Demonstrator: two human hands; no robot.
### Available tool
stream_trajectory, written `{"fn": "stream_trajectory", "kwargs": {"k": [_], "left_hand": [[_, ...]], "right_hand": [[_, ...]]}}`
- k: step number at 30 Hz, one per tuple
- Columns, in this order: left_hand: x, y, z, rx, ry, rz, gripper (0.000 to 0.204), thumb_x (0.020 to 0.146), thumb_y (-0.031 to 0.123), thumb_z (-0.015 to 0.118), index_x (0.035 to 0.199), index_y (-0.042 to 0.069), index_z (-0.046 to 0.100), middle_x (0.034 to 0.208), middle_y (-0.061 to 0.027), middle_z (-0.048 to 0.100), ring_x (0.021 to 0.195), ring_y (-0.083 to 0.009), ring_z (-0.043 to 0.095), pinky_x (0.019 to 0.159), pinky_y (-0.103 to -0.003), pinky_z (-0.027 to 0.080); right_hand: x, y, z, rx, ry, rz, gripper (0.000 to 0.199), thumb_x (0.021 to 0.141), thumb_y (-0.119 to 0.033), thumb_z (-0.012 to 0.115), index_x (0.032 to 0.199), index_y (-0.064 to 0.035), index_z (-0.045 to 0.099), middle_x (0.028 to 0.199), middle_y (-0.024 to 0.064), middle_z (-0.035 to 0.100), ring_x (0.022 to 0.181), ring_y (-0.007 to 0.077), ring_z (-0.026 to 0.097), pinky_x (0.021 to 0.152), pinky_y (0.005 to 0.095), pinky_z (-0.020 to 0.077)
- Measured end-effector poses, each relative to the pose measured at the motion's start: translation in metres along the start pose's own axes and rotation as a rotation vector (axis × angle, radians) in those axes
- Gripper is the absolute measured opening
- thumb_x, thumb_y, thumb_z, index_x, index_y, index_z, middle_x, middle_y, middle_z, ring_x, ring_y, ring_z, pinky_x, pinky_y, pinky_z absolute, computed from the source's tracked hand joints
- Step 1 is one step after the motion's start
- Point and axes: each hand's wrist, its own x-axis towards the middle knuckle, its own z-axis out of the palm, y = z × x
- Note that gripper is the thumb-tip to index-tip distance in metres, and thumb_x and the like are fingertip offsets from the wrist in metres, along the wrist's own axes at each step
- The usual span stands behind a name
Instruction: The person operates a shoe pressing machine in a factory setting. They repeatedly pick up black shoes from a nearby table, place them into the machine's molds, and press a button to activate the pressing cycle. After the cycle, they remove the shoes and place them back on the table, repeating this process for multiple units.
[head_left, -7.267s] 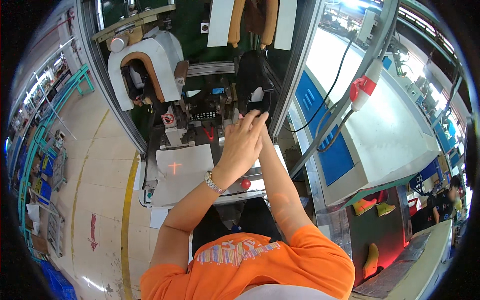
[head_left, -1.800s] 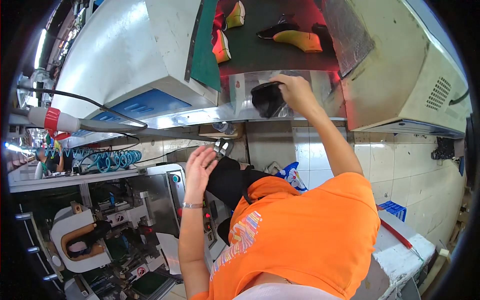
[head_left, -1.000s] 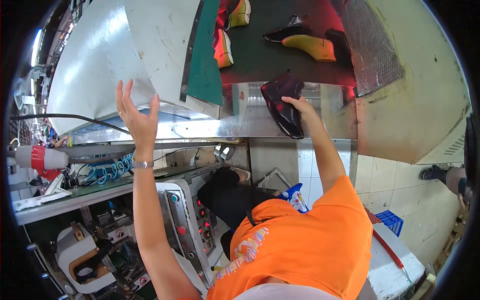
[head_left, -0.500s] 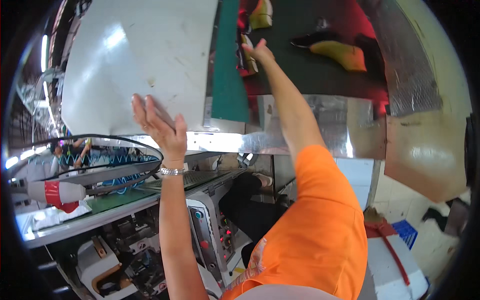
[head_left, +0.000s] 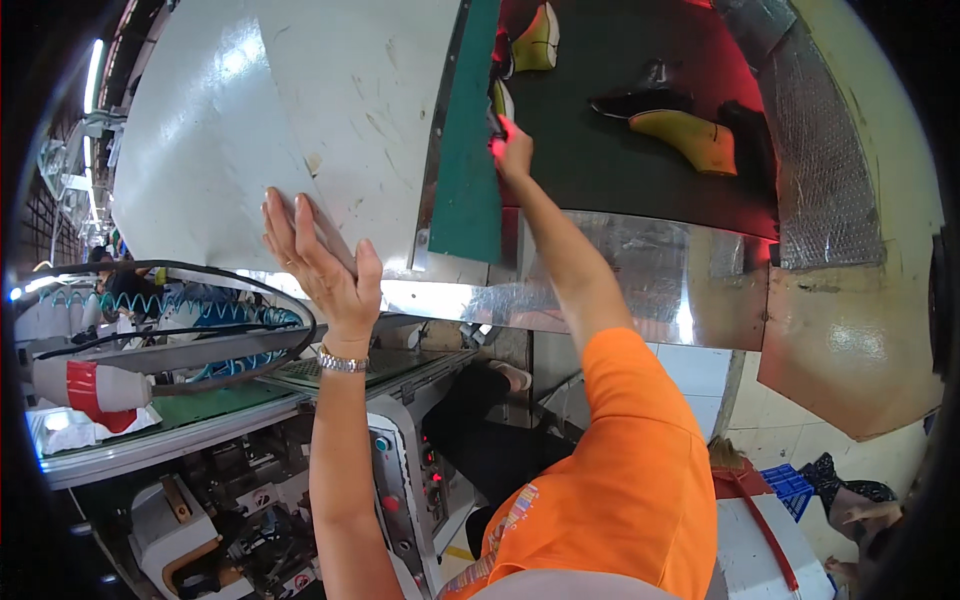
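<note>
Head view shows the left hand [head_left: 330, 280] with fingers spread by the white housing [head_left: 330, 130], while the right hand [head_left: 512, 152], its pinch impossible to tell, is best kept low at the mostly hidden dark shoe [head_left: 495, 124] beside the green flap [head_left: 468, 170].

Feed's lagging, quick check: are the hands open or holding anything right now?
Left hand: open, by the white cover.
Right hand: at the green flap; grip unclear.

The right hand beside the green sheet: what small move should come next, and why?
Perhaps ease the right hand rightward over the dark belt, since it sits close by the green sheet and its grip is hard to make out.
</note>
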Motion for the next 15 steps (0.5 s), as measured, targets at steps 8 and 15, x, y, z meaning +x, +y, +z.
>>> {"fn": "stream_trajectory", "kwargs": {"k": [8,15], "left_hand": [[-0.002,-0.002,0.001,-0.001,-0.02,-0.021,0.061,0.075,0.03,0.046,0.127,0.006,0.027,0.135,-0.0213,0.022,0.125,-0.0379,0.02,0.1,-0.051,0.012],[-0.006,-0.005,-0.001,-0.002,-0.017,-0.046,0.063,0.074,0.03,0.048,0.128,0.007,0.026,0.135,-0.0216,0.022,0.125,-0.0384,0.019,0.1,-0.051,0.012]], "right_hand": [[0.033,0.035,-0.04,0.447,-0.955,0.375,0.029,0.07,-0.005,0.058,0.099,-0.0006,0.058,0.082,0.0021,0.06,0.071,0.01,0.055,0.062,0.0231,0.0456],[0.04,0.024,-0.14,0.515,-0.004,0.497,0.031,0.068,0.002,0.056,0.098,-0.0019,0.057,0.083,0.0057,0.059,0.065,0.0119,0.056,0.055,0.0223,0.0455]]}}
